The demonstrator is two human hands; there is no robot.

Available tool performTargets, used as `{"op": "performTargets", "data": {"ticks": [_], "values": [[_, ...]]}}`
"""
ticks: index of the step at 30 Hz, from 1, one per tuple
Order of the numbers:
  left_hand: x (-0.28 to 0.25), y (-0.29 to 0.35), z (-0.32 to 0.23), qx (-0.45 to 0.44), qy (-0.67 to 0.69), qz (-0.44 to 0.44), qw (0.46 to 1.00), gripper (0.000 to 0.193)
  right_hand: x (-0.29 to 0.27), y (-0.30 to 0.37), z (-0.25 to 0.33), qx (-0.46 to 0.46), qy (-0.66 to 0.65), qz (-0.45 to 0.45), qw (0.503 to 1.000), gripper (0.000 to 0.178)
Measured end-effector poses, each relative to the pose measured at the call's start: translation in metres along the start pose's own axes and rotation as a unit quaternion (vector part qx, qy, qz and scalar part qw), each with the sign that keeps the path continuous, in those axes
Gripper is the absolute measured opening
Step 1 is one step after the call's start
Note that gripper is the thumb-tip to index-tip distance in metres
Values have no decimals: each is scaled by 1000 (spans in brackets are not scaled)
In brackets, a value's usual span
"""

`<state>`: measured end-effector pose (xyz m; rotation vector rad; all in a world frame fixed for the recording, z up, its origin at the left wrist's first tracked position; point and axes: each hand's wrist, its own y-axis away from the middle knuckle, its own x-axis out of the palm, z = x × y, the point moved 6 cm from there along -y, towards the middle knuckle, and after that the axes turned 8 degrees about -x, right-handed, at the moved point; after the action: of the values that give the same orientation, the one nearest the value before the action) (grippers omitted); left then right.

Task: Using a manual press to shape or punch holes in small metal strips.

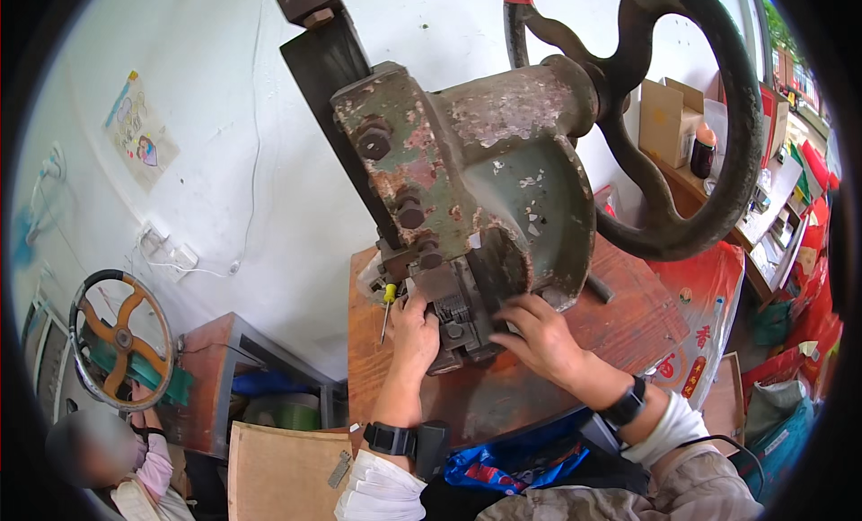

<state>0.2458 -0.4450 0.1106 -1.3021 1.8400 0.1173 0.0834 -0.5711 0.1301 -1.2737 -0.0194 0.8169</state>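
Note:
A heavy, worn green hand press stands tilted in view, with a large dark handwheel at its right. Under its ram sits a dark metal die fixture. At the fixture's left side is my left hand, its fingers bent and closed at the edge; what they grip is hidden. My right hand is at the fixture's right side, thumb and fingers apart, nothing visible between them. A screwdriver with a yellow handle is beside my left fingers.
The press stands on a reddish-brown wooden table. A short metal bar projects beside its base. At lower left, another person is at a second handwheel. A cardboard box and a dark bottle stand on the right-hand desk.

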Motion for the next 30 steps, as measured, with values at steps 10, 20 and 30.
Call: {"op": "performTargets", "data": {"ticks": [10,20,30], "values": [[6,-5,12,32,169,-20,985,41,46,-45,-19,126,40,65,989,56],[4,-3,8,-25,316,16,948,39,52,-49,-18,139,90,57,985,60],[-5,4,-2,-84,248,-20,965,38,43,-39,-33,123,-32,49,991,58]]}}
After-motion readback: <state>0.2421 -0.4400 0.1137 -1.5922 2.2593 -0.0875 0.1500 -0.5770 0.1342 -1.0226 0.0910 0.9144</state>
